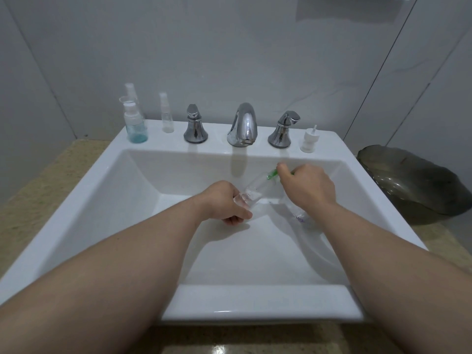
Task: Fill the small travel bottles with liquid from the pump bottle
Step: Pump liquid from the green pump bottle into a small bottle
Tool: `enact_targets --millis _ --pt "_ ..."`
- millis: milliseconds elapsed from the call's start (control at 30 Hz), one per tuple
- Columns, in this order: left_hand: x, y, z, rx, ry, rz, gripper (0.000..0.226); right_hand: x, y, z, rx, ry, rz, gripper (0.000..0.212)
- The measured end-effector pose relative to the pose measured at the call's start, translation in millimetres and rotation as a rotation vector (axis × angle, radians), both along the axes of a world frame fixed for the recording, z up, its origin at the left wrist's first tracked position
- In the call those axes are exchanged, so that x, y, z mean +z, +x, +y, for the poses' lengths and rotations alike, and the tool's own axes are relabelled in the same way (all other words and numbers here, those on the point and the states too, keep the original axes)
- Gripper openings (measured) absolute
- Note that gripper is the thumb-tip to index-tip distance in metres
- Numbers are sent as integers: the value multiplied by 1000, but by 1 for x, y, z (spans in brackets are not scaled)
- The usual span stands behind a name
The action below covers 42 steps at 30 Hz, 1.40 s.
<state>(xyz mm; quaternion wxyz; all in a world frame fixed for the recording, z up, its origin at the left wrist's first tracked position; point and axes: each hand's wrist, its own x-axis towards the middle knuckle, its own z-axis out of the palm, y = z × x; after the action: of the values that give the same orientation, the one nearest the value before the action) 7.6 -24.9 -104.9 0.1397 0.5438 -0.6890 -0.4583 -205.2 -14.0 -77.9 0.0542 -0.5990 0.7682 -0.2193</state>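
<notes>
Over the sink (255,302), the left hand (224,200) is gripping a tilted travel bottle (251,194) and the right hand (310,187) is clutching the pump bottle (297,213), whose nozzle (272,174), if misaligned, is probably risking a squirt past it.

Bare hands and forearms, nothing worn.
The left hand (224,204) and right hand (310,187) are shown uncovered; both forearms are seen bare up to the frame edge at 8 and 4 o'clock.

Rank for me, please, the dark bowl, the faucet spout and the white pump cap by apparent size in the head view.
1. dark bowl, largest, though somewhat nearer the camera.
2. faucet spout.
3. white pump cap, smallest.
</notes>
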Motion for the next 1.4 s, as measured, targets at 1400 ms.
enact_targets --millis 1400 --pt "-2 -1 -1 7 1 8 16 3 2 2 -3 13 -1 63"
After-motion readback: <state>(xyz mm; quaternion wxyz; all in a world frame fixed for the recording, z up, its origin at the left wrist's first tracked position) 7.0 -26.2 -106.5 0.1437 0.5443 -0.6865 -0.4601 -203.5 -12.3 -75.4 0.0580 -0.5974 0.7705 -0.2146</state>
